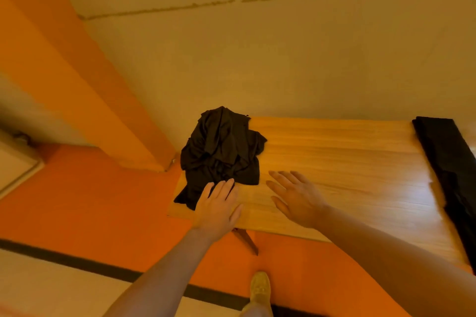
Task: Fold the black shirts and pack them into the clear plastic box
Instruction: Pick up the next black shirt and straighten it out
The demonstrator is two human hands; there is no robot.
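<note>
At the far left a pale, boxy white unit (pixel 15 165) sits against the wall above the orange floor (pixel 103 201), which a dark stripe (pixel 77 262) crosses nearer the viewer. A crumpled heap of black shirts (pixel 221 149) lies on the left end of the light wooden table (pixel 334 162), one corner drooping over the near-left edge. The left hand (pixel 219 208) reaches in with fingers straight and spread, fingertips at the heap's near edge, gripping nothing. Just to its right the right hand (pixel 296 198) hovers above bare tabletop, fingers apart and relaxed, empty. Below, a tan shoe (pixel 260 288) stands on the floor beside a table leg (pixel 247 239). At the far right a flat black cloth (pixel 448 162) lies along the table's end.
</note>
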